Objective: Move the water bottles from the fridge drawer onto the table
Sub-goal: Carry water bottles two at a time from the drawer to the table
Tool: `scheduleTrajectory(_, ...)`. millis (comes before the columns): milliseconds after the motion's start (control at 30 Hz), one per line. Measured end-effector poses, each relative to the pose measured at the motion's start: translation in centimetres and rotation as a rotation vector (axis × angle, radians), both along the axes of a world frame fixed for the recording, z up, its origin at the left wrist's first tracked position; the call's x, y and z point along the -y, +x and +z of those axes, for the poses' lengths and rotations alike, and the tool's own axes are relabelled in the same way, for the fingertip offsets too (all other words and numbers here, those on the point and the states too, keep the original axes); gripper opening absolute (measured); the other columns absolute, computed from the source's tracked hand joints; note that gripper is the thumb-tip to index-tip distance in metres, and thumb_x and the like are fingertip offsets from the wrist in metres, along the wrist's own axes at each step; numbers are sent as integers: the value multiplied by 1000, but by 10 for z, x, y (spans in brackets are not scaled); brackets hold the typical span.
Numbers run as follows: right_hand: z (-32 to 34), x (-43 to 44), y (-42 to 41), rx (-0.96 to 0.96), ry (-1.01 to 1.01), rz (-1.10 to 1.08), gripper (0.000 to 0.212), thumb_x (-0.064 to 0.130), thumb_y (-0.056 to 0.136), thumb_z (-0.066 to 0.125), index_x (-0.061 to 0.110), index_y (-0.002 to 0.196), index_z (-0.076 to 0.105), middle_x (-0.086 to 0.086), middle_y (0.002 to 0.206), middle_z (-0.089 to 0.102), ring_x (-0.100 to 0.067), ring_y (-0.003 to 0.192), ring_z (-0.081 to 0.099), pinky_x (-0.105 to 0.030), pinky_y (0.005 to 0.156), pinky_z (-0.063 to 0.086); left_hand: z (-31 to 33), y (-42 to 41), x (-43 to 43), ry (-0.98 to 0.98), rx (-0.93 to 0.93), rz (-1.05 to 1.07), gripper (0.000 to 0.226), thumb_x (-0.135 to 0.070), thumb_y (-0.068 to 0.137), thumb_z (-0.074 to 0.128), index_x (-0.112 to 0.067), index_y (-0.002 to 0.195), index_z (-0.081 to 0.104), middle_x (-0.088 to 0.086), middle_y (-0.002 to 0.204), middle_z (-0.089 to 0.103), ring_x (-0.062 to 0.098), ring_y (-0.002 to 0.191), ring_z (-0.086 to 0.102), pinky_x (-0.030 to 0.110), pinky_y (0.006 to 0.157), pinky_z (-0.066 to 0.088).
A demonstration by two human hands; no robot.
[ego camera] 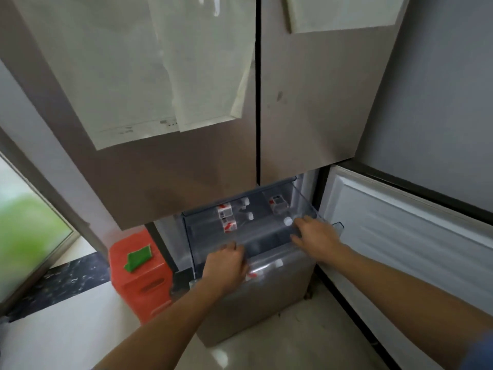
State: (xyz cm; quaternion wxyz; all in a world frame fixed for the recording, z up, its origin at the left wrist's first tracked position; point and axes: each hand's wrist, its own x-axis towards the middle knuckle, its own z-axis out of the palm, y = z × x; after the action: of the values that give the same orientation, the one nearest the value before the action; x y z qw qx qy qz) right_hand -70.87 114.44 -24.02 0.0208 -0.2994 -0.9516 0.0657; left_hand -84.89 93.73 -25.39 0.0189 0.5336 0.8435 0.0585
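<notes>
The water bottles point(226, 217) lie on their sides in the clear fridge drawer point(266, 244), none of them lifted yet. Two with red-and-white labels lie side by side just beyond the left hand's grip point(226, 265), their white caps pointing toward the right hand. A third labelled bottle point(277, 204) lies farther back, beyond the right hand's grip point(312, 236), and one loose-looking white cap point(287, 221) shows just beside that hand's fingertips; whether it belongs to a further bottle cannot be told.

The left grip is curled shut over the drawer's front rim, fingers hooked inside. The right grip rests spread and open on the rim at the drawer's right corner, clamped on nothing. By the look of it, the step in hand is sliding the drawer out, so the task is at its start: every bottle remains to be carried.

No desk is in view. To the right of the right grip hangs the open lower door point(400, 236); left of the left grip stands a red stool point(138, 279) with a green cloth point(138, 259) on it.
</notes>
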Motion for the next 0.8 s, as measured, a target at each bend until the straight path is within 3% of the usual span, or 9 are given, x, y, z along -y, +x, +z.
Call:
scheduleTrajectory(133, -13, -48, -34, 34, -53, -28, 35, 38, 93, 50, 16, 120, 56, -9, 113, 63, -27, 93, 62, -32, 70, 45, -19, -9, -25, -37, 52, 26, 32, -41, 98, 37, -19, 114, 53, 5, 113, 58, 22, 95, 60, 36, 81, 50)
scheduleTrajectory(233, -34, -81, -57, 135, -126, -61, 37, 39, 93, 49, 13, 118, 56, -11, 110, 64, -28, 91, 61, -30, 66, 41, -30, -11, -36, -26, 55, 73, 37, -43, 100, 30, -21, 110, 57, 4, 112, 61, 23, 95, 62, 29, 72, 41)
scheduleTrajectory(467, -91, -135, -111, 293, -371, -102, 48, 41, 94, 48, 4, 124, 54, -17, 124, 59, -32, 106, 59, -34, 82, 48, -49, -7, -42, -46, 144, 293, 45, -54, 97, 24, -24, 94, 57, 1, 93, 66, 20, 80, 63, 31, 66, 45)
scheduleTrajectory(667, -125, -148, -134, 299, -501, -136, 42, 39, 97, 43, 6, 113, 62, -16, 115, 63, -31, 98, 61, -35, 81, 49, -53, -1, -46, -33, 81, 390, 57, -60, 87, 14, -24, 89, 58, 1, 88, 67, 25, 78, 65, 31, 61, 44)
scheduleTrajectory(800, -125, -146, -131, 287, -710, -251, 31, 30, 97, 46, 4, 107, 60, -16, 108, 62, -33, 89, 63, -44, 79, 58, -49, -3, -49, -104, 179, 403, 57, -62, 88, 12, -26, 87, 56, -2, 81, 61, 18, 69, 59, 29, 59, 41)
